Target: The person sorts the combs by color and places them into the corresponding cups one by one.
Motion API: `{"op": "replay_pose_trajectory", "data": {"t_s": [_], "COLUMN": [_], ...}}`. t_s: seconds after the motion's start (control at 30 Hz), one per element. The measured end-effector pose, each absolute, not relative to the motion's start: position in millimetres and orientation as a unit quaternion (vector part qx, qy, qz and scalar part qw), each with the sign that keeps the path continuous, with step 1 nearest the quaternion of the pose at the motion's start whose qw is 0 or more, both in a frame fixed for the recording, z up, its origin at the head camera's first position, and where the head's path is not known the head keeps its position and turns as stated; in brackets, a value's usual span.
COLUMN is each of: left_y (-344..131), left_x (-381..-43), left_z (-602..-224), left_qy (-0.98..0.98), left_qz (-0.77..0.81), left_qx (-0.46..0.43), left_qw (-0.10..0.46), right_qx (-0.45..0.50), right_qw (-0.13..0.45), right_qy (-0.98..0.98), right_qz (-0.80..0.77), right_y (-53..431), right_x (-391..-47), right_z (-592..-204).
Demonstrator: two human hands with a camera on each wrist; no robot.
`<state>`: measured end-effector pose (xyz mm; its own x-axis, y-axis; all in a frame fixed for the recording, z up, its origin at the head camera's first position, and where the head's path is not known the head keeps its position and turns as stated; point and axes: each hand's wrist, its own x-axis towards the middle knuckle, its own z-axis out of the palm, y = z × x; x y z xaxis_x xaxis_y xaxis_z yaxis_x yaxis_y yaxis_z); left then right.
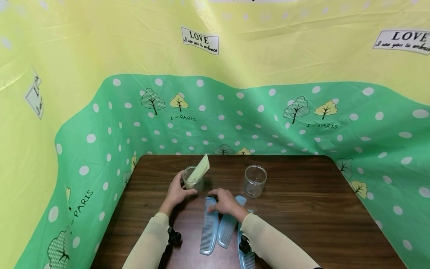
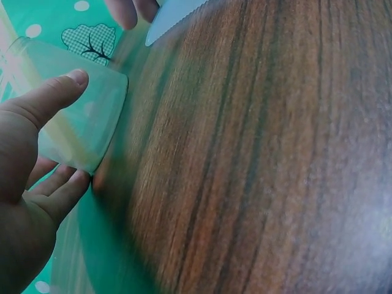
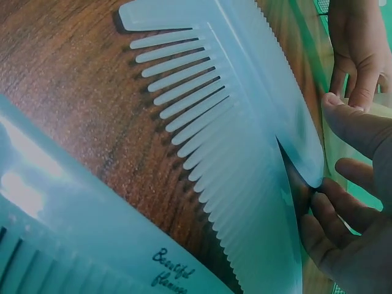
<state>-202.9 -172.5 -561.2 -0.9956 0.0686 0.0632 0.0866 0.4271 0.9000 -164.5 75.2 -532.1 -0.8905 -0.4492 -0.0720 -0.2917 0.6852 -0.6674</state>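
Observation:
My left hand (image 1: pixel 178 191) grips a clear glass jar (image 1: pixel 198 185) at the left, thumb on the near side and fingers round the far side. A pale yellow-green flat piece (image 1: pixel 200 170) leans in the jar and sticks out above its rim. My right hand (image 1: pixel 224 201) is over the far end of the leftmost light blue comb (image 1: pixel 209 233); in the right wrist view its fingertips (image 3: pixel 324 190) are right at the comb's rounded end, with the thumb spread apart. Beside it lie a second blue comb (image 1: pixel 226 228) and a third (image 1: pixel 248 257), partly under the right forearm.
A second clear glass jar (image 1: pixel 255 181) stands at the back, right of my right hand. The dark wood table (image 1: pixel 312 209) has green and yellow printed cloth (image 1: pixel 215 108) hanging behind it and at both sides.

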Motion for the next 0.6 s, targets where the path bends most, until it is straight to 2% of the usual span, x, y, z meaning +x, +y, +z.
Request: {"op": "replay_pose_trajectory", "data": {"t_s": [0.3,0.6], "left_y": [-172.3,-171.5], "left_x": [-200.6,-200.6], "left_z": [-558.5,-558.8], "left_qy": [-0.843,-0.844], "left_qz": [-0.536,-0.534], "left_qx": [-0.052,-0.053], "left_qw": [0.012,0.010], "right_qx": [-0.227,-0.225], "right_qw": [0.092,0.103], "right_qy": [0.918,0.918], "right_qz": [-0.312,-0.309], "right_y": [69.3,68.0], "right_x": [-165.3,-169.7], "right_z": [-535.5,-534.3]}}
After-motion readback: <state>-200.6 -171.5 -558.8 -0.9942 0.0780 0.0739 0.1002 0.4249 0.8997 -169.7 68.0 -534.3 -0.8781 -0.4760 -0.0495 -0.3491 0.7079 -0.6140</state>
